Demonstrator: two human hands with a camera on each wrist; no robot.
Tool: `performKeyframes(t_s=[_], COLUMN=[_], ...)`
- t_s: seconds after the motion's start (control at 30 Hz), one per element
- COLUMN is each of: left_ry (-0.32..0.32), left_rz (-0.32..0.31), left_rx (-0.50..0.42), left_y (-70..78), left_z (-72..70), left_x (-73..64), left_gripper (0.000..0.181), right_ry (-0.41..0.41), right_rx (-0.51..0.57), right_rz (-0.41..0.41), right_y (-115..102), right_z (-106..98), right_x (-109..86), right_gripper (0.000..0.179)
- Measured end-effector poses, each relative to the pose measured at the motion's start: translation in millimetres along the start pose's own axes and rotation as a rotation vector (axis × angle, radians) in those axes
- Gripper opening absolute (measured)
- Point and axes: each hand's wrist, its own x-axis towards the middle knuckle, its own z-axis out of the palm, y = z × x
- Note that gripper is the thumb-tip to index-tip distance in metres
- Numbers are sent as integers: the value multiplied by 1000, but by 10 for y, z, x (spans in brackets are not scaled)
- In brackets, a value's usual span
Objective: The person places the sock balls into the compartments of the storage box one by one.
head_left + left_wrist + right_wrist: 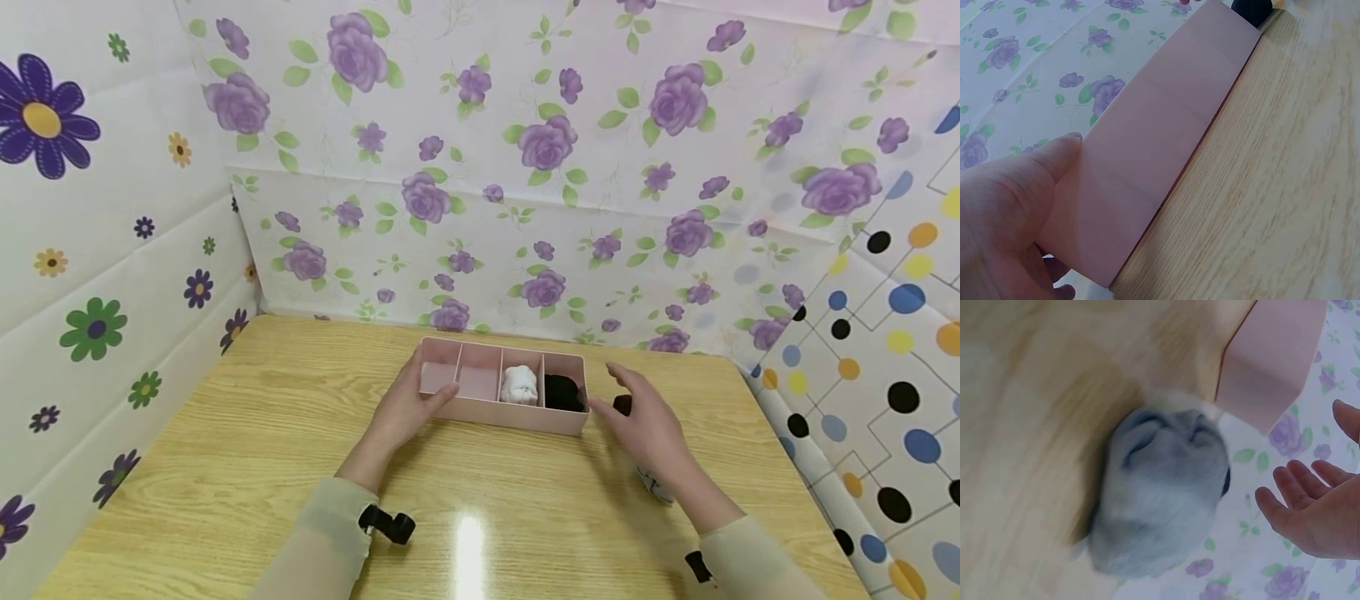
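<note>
A pink divided storage box [510,412] stands on the table. My left hand [405,407] grips its left end; in the left wrist view the thumb [1063,153] lies at the rim of the long wall, with the other fingers partly hidden at the end. One compartment holds a rolled white sock [520,385], and the rightmost holds a black cloth bundle [562,392]. My right hand [647,425] is beside the box's right end, fingers spread and holding nothing. Below its wrist lies a rolled grey sock [1163,494], mostly hidden in the head view.
A small dark item [622,405] shows past the right hand, partly covered by it. The wood-grain table [247,467] meets a flowered sheet [480,250] behind the box. Patterned sheets also hang at the left and right sides.
</note>
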Motion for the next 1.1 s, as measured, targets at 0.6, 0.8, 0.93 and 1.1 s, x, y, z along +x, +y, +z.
performKeyframes(t_s=[0.6,0.8,0.93,1.1], left_ry=[2,2,0,-1], left_rz=[7,13,11,6], left_rx=[0,-1,0,5], left_y=[-11,-15,-22,-24], left_z=[2,-2,2,4], left_x=[1,4,12,10], left_gripper=[110,111,111,111], right_ry=[-19,-23,-47,-91], right_rx=[7,2,9,16], right_rz=[15,-8,-8,19], right_y=[448,595,665,783], right_z=[-221,-269,-301,-336], right_x=[-362,-436,-488,-562], right_gripper=[82,83,83,88])
